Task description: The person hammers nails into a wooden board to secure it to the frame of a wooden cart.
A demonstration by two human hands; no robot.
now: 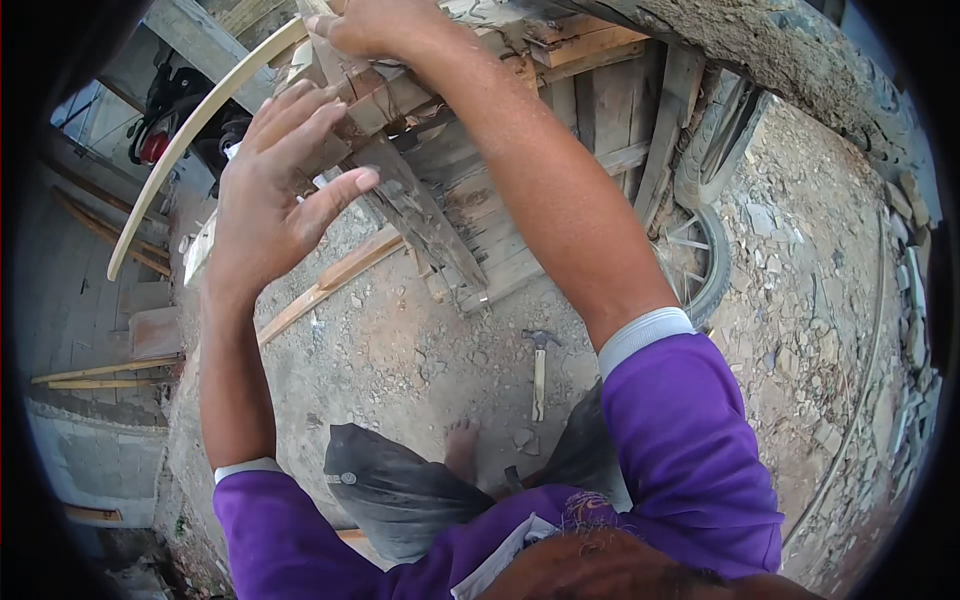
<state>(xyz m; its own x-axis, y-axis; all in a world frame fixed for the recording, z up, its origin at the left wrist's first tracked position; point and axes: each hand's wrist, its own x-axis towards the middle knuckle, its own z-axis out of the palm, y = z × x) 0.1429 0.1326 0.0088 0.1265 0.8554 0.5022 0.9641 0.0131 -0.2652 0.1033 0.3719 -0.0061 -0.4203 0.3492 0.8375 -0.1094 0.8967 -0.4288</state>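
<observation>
**Both hands up at the stacked timber, the right one higher**

We see our two hands raised in front of us at a pile of weathered wooden pieces (400, 130) leaning over the dirt ground (400, 350). The right hand (375, 25) sits highest, near the top edge of the view, its fingers curled down over the upper end of a rough wooden block (370, 90); it appears to be gripping it, though the fingertips are hidden behind the wood. The left hand (270, 190) is lower and to the left, spread wide with thumb out, palm pressed against the side of the same stack and closed around nothing.

The grey plank (425, 225) beneath the block has its long axis slanting down and to the right, away from the left hand toward the slatted wooden panel (520, 200). The left hand is the nearer one to that plank; the right arm crosses above it.

A pale curved strip (190, 140) arcs past to the left of the left hand. A hammer (540, 365) lies on the ground well below both hands, near a bare foot (462, 445). A spoked wheel (700, 260) stands to the right.
</observation>
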